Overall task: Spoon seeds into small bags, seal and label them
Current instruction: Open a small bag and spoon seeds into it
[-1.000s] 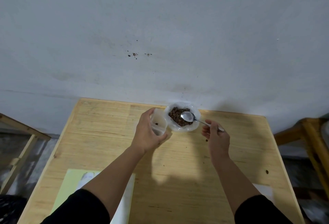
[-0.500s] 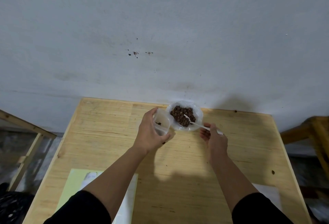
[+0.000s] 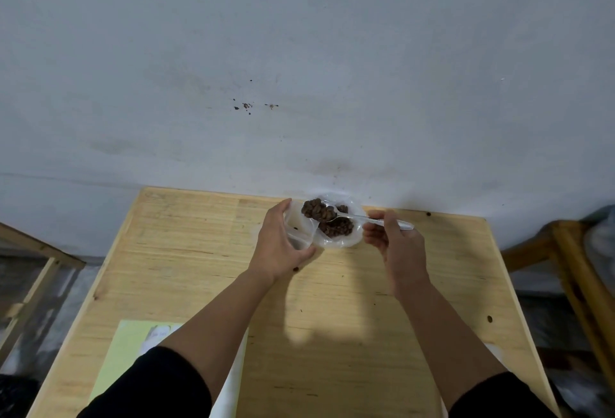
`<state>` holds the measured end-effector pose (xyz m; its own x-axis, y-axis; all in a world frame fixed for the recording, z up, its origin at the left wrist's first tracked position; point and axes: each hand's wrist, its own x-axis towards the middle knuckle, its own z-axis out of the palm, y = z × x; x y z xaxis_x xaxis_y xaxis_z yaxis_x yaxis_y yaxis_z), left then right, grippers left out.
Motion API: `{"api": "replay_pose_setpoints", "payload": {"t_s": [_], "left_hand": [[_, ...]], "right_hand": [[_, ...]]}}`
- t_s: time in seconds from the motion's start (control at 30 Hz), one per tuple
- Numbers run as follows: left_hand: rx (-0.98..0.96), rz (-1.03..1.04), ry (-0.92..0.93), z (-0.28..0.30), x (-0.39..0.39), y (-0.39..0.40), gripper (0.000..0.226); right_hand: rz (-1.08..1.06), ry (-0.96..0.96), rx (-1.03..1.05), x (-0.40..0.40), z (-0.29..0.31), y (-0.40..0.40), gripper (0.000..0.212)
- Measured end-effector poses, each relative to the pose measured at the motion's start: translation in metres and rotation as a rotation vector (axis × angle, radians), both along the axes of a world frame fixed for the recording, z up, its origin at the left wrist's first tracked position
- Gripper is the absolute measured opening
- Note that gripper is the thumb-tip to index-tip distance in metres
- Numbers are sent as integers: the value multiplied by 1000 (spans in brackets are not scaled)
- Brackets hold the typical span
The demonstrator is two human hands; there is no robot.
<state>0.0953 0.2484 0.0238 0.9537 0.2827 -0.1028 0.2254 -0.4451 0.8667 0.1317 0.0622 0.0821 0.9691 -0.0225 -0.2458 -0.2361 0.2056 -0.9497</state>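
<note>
Hands: two, both mine, both working at the twelve o'clock edge of the bench [image 3: 199, 268], apart from each other with the seeds between them.
Left hand [image 3: 281, 244]: my fingers and thumb curl round one small bag [image 3: 298, 229], holding it upright with its mouth open, at about eleven o'clock from the bench's middle.
Right hand [image 3: 396, 244]: my fingers pinch the handle of one clear plastic spoon [image 3: 359, 217], at about one o'clock.
Spoon: its bowl reaches toward nine o'clock, loaded with a heap of brown seeds [image 3: 314, 208] just over the bag's mouth.
Seed container [image 3: 336, 241]: one clear plastic holder at twelve o'clock, touching the small bag, with more brown seeds in it.
Small bag contents: I count one or two dark seeds inside; I cannot tell more exactly.
Loose seeds: a few single ones lie scattered on the bench, one [image 3: 489, 319] at three o'clock.
Paper: one pale green sheet [image 3: 133, 351] at seven o'clock, partly under my left sleeve.
White sheets: one beside the green sheet, another at five o'clock.
</note>
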Motion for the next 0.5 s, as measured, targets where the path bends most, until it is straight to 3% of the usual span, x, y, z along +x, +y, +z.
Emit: {"api": "replay_pose_setpoints", "payload": {"t_s": [0.17,0.5], "left_hand": [[-1,-2,-9,2,0,1,106],[40,-4,-11,4,0,2,106]], "right_hand": [[166,-177,-179,-6,5,-1,23],[65,-110,-196,-13,6,-12,18]]}}
